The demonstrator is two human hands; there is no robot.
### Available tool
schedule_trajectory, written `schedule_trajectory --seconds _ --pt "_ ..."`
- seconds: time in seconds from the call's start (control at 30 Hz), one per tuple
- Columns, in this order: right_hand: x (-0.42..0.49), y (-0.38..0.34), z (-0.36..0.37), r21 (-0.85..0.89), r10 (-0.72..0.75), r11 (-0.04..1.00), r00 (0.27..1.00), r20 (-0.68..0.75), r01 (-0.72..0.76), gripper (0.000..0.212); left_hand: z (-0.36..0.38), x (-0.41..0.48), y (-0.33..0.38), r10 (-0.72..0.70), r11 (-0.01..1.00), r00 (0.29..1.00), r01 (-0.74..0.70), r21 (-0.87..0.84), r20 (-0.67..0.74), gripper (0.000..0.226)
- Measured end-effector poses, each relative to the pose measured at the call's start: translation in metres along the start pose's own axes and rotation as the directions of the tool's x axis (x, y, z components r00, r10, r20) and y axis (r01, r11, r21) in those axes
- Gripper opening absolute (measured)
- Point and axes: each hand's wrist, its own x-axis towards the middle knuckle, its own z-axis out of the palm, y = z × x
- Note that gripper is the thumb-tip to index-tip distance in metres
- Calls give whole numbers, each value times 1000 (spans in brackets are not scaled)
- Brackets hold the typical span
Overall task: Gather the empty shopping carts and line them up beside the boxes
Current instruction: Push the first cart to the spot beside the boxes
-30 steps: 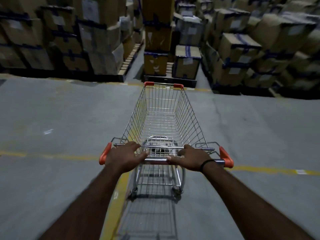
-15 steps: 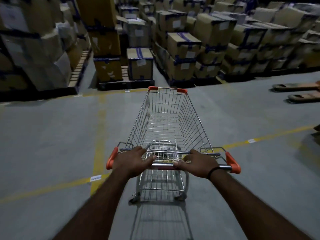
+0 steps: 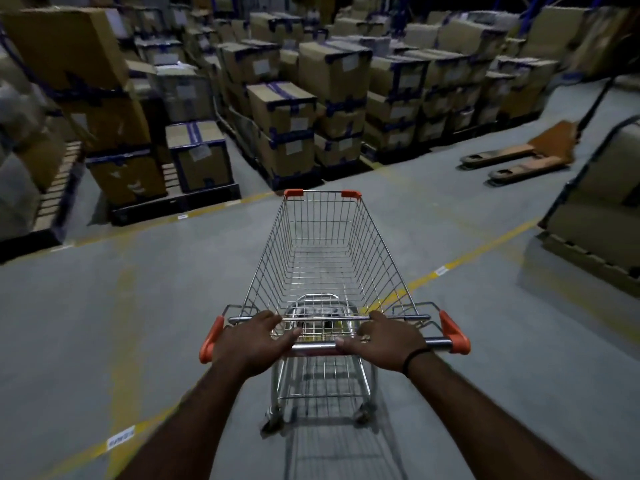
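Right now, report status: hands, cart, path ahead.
Both the left hand and right hand grip the handle of the empty silver wire shopping cart. Ahead, stacked cardboard boxes. Front right, orange pallet jack, apart from cart.

Shopping cart [image 3: 327,268] is gleaming in glossy metal wire, handle ends [image 3: 454,332] showing smooth orange plastic; boxes [image 3: 332,71] are showing matt cardboard; floor [image 3: 138,306] is lying smooth, dull.

Shopping cart [image 3: 323,258] ahead on floor [image 3: 121,323], stacked boxes [image 3: 287,112] beyond it, pallet jack [image 3: 519,161] far right
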Motion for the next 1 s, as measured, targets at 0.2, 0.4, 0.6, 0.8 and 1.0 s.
schedule_trajectory --seconds 0.2,0.4,0.6,0.8,1.0 --pt "20 62 -20 20 60 998 998 25 -60 98 0 57 57 56 998 998 -56 21 10 87" --pt "42 125 -33 39 128 991 992 -11 -128 102 -1 114 111 122 991 992 -123 43 37 97" --pt "75 178 -48 63 212 976 976 -54 -209 100 -8 187 160 231 971 972 -233 51 46 109" --pt "122 227 -72 85 324 945 939 -112 -316 92 -13 287 207 331 939 941 -336 75 66 103" --pt "171 281 -102 129 444 894 886 -133 -428 99 -26 377 268 432 894 893 -442 72 127 104"
